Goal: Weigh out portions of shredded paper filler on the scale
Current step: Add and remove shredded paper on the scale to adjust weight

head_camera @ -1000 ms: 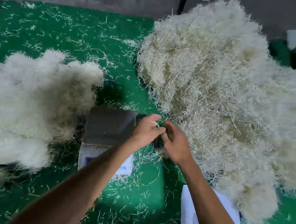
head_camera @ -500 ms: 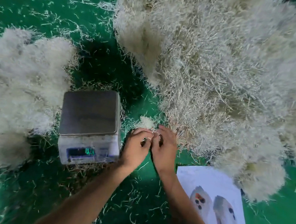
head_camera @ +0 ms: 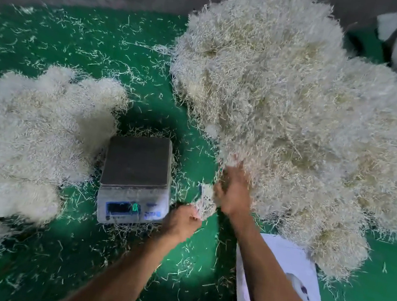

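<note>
At six o'clock, on the green bench [head_camera: 389, 295], a white printed sheet [head_camera: 286, 261] is overlapped by the right forearm. Just beyond, a small tuft of shredded paper [head_camera: 206, 201] is pinched in the grip of the left hand [head_camera: 181, 221], beside the scale [head_camera: 135, 179], whose platform is bare. The right hand [head_camera: 233, 194] is curled into the edge of the large filler heap [head_camera: 300, 114] at one o'clock. Smaller filler piles [head_camera: 36, 126] are seen at nine o'clock.
</note>
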`<action>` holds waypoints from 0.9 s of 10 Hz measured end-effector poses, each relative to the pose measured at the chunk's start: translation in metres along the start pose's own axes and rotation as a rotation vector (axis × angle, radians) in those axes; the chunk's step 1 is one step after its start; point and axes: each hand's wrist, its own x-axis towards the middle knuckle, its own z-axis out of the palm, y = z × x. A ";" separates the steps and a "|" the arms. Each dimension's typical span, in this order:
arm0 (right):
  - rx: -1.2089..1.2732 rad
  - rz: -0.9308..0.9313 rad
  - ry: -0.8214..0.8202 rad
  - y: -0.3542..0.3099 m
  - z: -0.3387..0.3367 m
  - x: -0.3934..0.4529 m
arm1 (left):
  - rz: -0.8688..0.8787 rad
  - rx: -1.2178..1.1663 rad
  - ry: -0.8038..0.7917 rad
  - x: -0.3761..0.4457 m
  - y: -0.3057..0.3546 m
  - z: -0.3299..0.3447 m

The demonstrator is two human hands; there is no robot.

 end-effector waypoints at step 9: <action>0.647 -0.161 -0.005 -0.057 0.025 -0.064 | -0.065 -1.015 -0.058 0.006 0.032 -0.046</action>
